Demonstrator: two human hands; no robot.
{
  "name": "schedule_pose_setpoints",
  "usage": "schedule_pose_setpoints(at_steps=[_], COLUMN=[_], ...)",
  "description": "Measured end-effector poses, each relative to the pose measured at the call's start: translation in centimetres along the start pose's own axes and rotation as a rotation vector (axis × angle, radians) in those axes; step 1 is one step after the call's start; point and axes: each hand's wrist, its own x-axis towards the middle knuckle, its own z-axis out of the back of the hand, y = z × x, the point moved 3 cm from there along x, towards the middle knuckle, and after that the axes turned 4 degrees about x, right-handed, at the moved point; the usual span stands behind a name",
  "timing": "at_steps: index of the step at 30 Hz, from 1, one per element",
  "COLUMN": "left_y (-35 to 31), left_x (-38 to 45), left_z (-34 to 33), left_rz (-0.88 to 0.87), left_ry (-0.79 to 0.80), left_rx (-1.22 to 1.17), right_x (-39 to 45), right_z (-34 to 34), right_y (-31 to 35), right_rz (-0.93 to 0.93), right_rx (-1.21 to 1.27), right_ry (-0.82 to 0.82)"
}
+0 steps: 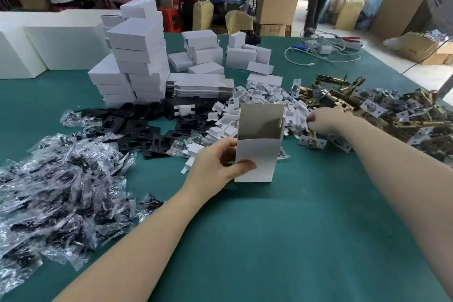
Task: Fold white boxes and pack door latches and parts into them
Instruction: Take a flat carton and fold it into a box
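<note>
One open white box (pixel 257 152) is held upright by the left hand (pixel 215 164), the thumb laid across its front face and the fingers curled behind its left edge; its base rests on the green surface (pixel 282 240) near the middle of the view. The box is white outside and grey-brown inside, with its top open and the rear flap standing straight up. The right hand (pixel 326 120) is stretched out to the right of the box, at the edge where the heap of small white card inserts (pixel 259 105) meets the pile of brass-coloured door latches (pixel 382 117); its fingertips are hidden among the pieces, so it cannot be told whether anything is gripped. One latch with a silver faceplate (pixel 312 141) lies alone just below that hand. The latches, inserts, black metal plates (pixel 137 130) and clear bags of parts (pixel 56 191) are each heaped too thickly to be counted. Behind the plates, one stack of flat unfolded box blanks (pixel 201 86) is seen, and left of it closed white boxes (pixel 137 61) are piled in two adjoining columns, with about a dozen more scattered further back. White cables (pixel 323 54) lie at the far right of the surface. Three people are seen standing in the background.
</note>
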Motion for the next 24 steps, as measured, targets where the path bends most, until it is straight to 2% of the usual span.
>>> schedule_pose_setpoints(at_steps=[6,12,17,19,24], left_y=[-0.1,-0.1,-0.2,-0.3,-0.6], left_x=[0.0,-0.1,-0.3,-0.3,-0.5], left_z=[-0.1,0.0,0.0,0.0,0.0], left_rz=[-0.047,-0.058,-0.051,-0.056,-0.059], left_ry=[-0.011,-0.022,-0.026,-0.023,-0.018], left_rx=[0.057,0.070,0.071,0.068,0.049], right_x=[-0.8,-1.7,-1.9,-2.5,-4.0], right_z=[0.6,0.4,0.0,0.0,2.2], right_y=[-0.1,0.1,-0.1,-0.3,-0.5], right_rz=[-0.018,-0.047,-0.127,-0.137,-0.082], right_rx=[0.238,0.190,0.178,0.244,0.399], right_ry=[0.100,0.119,0.039,0.019,-0.222])
